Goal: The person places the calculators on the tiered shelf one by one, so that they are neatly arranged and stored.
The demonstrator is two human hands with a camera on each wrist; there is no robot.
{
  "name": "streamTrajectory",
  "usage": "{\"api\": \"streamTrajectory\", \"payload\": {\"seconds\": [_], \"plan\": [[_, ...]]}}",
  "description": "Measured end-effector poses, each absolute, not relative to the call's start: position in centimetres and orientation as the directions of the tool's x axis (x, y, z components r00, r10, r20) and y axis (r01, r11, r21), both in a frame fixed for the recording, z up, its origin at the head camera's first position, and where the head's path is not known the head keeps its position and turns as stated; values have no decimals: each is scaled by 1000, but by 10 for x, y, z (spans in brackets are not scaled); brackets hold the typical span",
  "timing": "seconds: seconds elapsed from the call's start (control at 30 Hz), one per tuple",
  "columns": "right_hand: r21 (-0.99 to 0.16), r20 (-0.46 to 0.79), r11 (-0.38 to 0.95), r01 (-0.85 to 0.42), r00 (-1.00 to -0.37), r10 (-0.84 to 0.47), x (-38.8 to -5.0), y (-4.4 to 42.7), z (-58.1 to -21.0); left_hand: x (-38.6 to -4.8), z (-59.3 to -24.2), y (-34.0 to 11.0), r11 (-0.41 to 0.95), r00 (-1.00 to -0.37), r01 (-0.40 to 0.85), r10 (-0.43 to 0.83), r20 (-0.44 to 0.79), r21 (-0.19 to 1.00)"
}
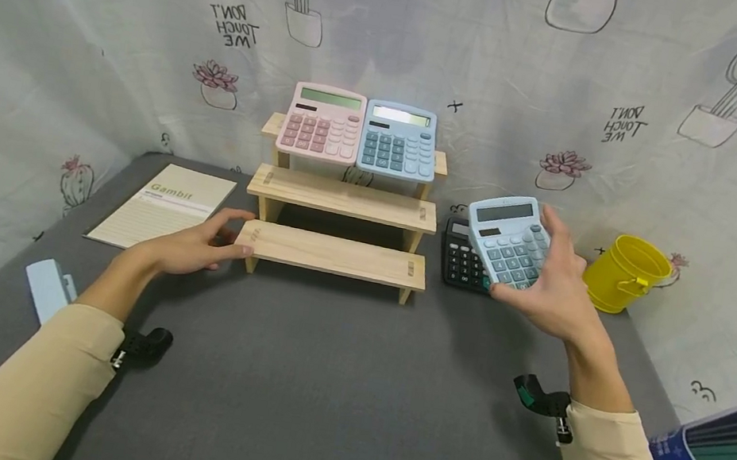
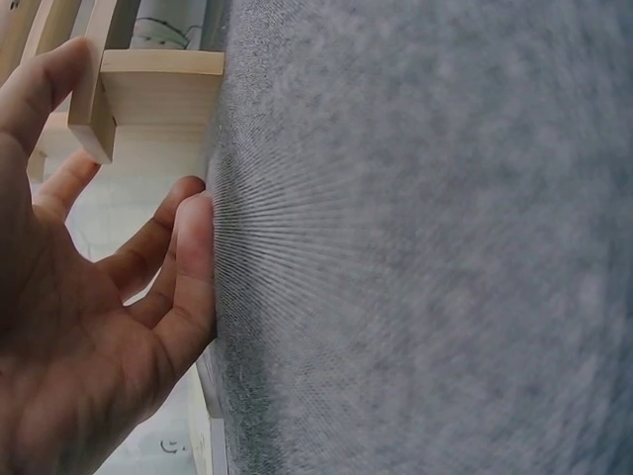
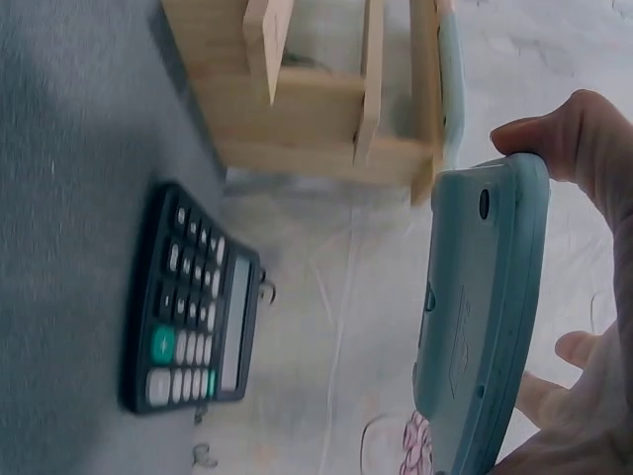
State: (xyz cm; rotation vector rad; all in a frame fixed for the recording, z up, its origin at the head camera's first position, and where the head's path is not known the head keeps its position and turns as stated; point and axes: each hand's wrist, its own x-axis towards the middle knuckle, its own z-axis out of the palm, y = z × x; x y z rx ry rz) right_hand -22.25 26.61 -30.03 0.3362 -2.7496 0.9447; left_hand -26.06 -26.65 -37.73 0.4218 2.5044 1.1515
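Note:
My right hand (image 1: 558, 288) grips a light blue calculator (image 1: 510, 236) by its sides, thumb at the lower edge and fingers along the far side. It is held up and tilted; the right wrist view shows its back (image 3: 475, 307). Below lies a black calculator (image 3: 193, 307) on the table, partly hidden in the head view. With thumb and forefinger, my left hand (image 1: 189, 243) pinches the left end of the lowest step of a three-step wooden stand (image 1: 336, 253). On its top step a pink calculator (image 1: 322, 124) and another blue calculator (image 1: 399, 141) lean side by side.
A Gambit notepad (image 1: 162, 207) lies left of the stand, a pale blue stapler-like object (image 1: 49, 290) nearer me. To the right are a yellow bucket (image 1: 625, 275) and a tub of pencils (image 1: 728, 444). Printed cloth (image 1: 387, 24) hangs behind the grey table (image 1: 327, 400).

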Motion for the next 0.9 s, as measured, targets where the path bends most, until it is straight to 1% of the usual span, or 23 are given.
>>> {"api": "streamTrajectory", "payload": {"seconds": [0.2,0.4,0.6,0.9], "plan": [[-564,271,763,-315,-944,-189,-212,244,-302,-260,-377,-266,630,-894,115,403,-197,768],[-538,316,745,-394,-914,-255,-204,223,-303,-261,-377,-266,629,-893,115,404,-197,769],[-499,325,744,-444,-892,-314,-205,202,-308,-261,-378,-267,632,-895,112,399,-198,766],[-482,332,729,-487,-871,-363,-209,174,-315,-260,-377,-267,632,-899,111,393,-193,767]]}}
